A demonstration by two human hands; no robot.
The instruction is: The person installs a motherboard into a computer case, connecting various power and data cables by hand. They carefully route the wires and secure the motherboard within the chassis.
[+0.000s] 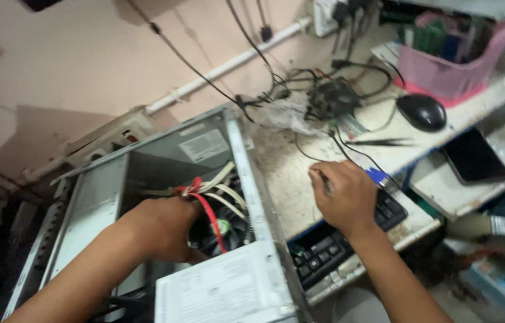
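Power supply: nearest us, a grey metal power supply box [228, 287] with a pale label sits at the lower edge of the open computer case [94, 206], just below the left hand.
Left hand: our left hand [163, 227] is inside the case, fingers curled into a loose fist around a bundle of cables [204, 194], red and cream ones, right where they are gathered.
Fan: just to the right of that hand we see a dark fan [231, 224] with a green hub, and a red cable crosses in front of it.
Case: it lies open toward us, its grey side walls standing up on the left and right, and its right wall stands against the workbench [282, 179].
Right hand: our right hand [345, 197] rests at the bench edge, fingers pressed together and pinching a thin dark tool [323, 179]; we cannot tell what kind of tool it is.
Keyboard: a black keyboard [336, 242] lies partly under that hand on a lower shelf of the bench, and a small blue object [379, 177] shows just beyond the knuckles.
Middle of the bench: a pair of dark tweezers [384, 142] lies flat, near a black mouse [421, 112].
Lower shelf: a dark phone [475, 157] lies on it, face up, to the right.
Far end: a tangle of black wires [300, 81] surrounds a small circuit board [331, 98], and a pink basket [455, 69] stands at the top right.
Wall: a white conduit pipe [222, 69] runs slantwise along the pinkish wall.
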